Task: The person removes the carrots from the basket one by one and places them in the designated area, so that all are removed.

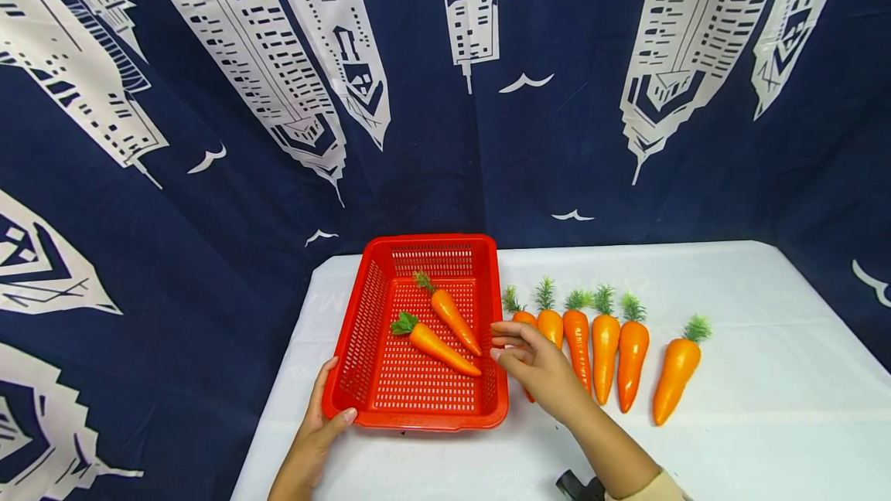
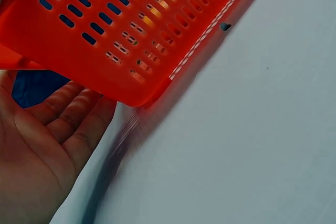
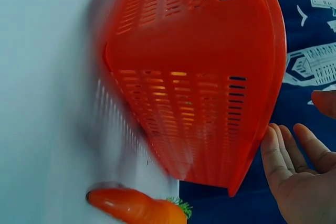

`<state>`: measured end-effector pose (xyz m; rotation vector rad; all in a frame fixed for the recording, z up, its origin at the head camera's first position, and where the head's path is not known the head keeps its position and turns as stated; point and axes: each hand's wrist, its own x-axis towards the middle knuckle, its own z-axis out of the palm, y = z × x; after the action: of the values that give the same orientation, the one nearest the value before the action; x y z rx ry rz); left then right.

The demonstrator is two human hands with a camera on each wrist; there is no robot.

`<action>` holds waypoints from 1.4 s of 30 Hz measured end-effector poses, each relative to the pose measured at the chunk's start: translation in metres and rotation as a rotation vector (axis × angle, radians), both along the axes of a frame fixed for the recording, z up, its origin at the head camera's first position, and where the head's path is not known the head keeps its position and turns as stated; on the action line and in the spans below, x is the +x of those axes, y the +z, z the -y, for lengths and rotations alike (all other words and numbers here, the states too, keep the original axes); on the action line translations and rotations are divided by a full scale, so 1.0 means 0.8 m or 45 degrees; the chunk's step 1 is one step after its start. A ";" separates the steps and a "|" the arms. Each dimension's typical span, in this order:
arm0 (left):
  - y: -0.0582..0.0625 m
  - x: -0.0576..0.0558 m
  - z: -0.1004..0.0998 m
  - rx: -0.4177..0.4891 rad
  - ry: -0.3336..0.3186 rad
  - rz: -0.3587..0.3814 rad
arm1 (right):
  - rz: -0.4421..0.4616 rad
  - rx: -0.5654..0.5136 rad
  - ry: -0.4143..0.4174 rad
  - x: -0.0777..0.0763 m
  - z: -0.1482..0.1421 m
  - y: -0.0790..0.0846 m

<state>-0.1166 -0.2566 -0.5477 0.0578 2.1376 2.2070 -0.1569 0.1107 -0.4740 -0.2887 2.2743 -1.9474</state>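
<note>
A red plastic basket [image 1: 425,420] with slotted walls sits on the white table, and two orange toy carrots [image 1: 454,322] with green tops lie inside it. My left hand [image 1: 315,427] grips its near left corner, thumb over the rim and fingers along the outside. In the left wrist view those fingers [image 2: 79,121] lie against the outer side of the basket. At the right rim is my right hand [image 1: 536,369], palm towards the basket, fingers loosely bent and holding nothing. The right wrist view shows its fingertips [image 3: 270,135] right at the rim.
Several more carrots [image 1: 604,354] stand side by side in a row right of the basket, the nearest partly hidden by my right hand. One carrot [image 1: 677,379] lies a little apart, farther right. A dark blue cloth [image 1: 431,176] with white buildings hangs behind the table [image 1: 780,377].
</note>
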 end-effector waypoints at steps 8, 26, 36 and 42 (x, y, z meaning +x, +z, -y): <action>0.000 0.000 0.000 -0.002 0.000 0.000 | -0.041 0.061 0.034 -0.008 0.015 0.000; -0.002 -0.001 -0.001 -0.019 0.002 0.021 | -0.023 0.220 0.057 -0.026 0.048 0.009; -0.001 0.002 -0.001 -0.007 0.008 0.025 | -0.021 0.282 0.110 -0.040 0.063 0.011; -0.001 0.001 0.000 -0.023 0.011 0.024 | -0.024 0.315 0.131 -0.047 0.069 0.013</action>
<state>-0.1161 -0.2565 -0.5485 0.0267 2.1513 2.1837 -0.1947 0.0558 -0.4637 -0.3876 2.4275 -1.6008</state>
